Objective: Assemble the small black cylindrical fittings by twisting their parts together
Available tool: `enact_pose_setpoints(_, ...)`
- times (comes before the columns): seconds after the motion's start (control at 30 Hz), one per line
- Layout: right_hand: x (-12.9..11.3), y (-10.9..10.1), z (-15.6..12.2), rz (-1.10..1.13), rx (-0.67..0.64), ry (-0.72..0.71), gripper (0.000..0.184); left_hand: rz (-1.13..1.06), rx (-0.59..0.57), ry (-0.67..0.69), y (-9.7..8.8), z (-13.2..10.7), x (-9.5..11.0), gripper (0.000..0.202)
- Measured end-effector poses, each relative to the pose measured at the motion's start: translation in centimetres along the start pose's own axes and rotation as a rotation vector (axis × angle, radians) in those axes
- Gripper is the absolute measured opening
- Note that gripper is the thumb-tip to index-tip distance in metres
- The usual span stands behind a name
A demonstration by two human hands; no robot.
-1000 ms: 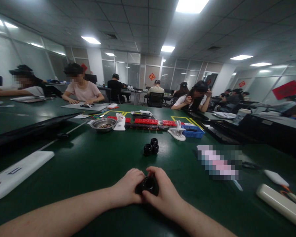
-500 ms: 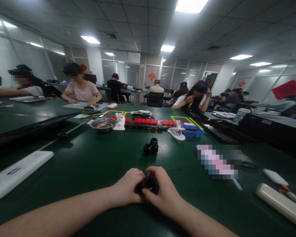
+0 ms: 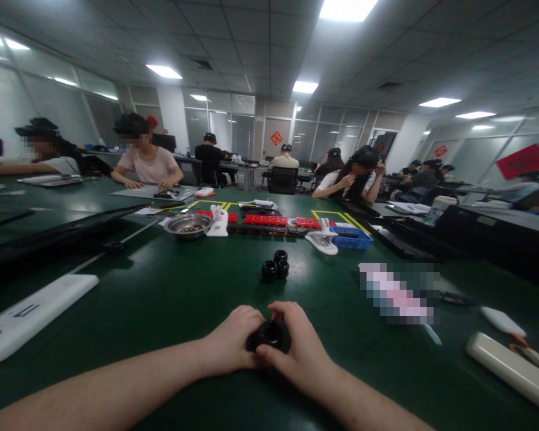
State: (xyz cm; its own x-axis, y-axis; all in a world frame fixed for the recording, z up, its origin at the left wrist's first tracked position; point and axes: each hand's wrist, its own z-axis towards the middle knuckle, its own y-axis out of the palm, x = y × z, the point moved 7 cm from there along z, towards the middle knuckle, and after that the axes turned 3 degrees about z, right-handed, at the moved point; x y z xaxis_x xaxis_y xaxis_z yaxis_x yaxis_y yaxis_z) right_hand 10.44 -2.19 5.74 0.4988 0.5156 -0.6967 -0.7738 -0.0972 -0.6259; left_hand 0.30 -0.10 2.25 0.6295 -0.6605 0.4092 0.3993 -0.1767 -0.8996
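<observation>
Close in front of me, both hands hold a black cable gland (image 3: 272,333) by its sides, its round opening facing up towards me. My left hand (image 3: 234,339) is closed around its left side, with the fingertips partly hidden behind it. My right hand (image 3: 302,341) curls round the right side, thumb at the near edge and index finger at the far edge. The lower part of the fitting is hidden by the hands. Farther up the green table (image 3: 197,299), several similar black cable glands (image 3: 275,267) stand in a tight cluster.
Beyond the cluster are a metal bowl (image 3: 188,226) of small parts, red blocks (image 3: 266,219), white clamps (image 3: 322,238) and a blue tray (image 3: 351,237). A white case (image 3: 38,317) lies left; a cream bar-shaped object (image 3: 512,368) lies right. Other people sit at tables behind.
My right thumb and fingers have shifted very slightly around the cable gland. Both hands stay in the same place, and the cluster has not moved.
</observation>
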Motion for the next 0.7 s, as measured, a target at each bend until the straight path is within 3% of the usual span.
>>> enact_pose_setpoints(0.23,-1.2,0.0,-0.4,0.111,-0.082,-0.15,0.059,-0.017,0.001,0.014,-0.1,-0.1,0.1,0.041)
enact_pose_setpoints(0.47,0.3,-0.2,0.1,0.017,0.037,0.027,0.046,-0.015,-0.005,-0.004,-0.2,0.0,0.1,0.036)
enact_pose_setpoints(0.57,-0.1,0.2,0.0,0.076,-0.03,-0.022,0.046,0.0,0.01,0.015,0.2,0.0,-0.2,0.039)
enact_pose_setpoints(0.7,-0.8,0.3,-0.3,0.141,-0.112,-0.11,0.06,-0.009,0.004,0.033,0.5,-0.1,-0.4,0.047)
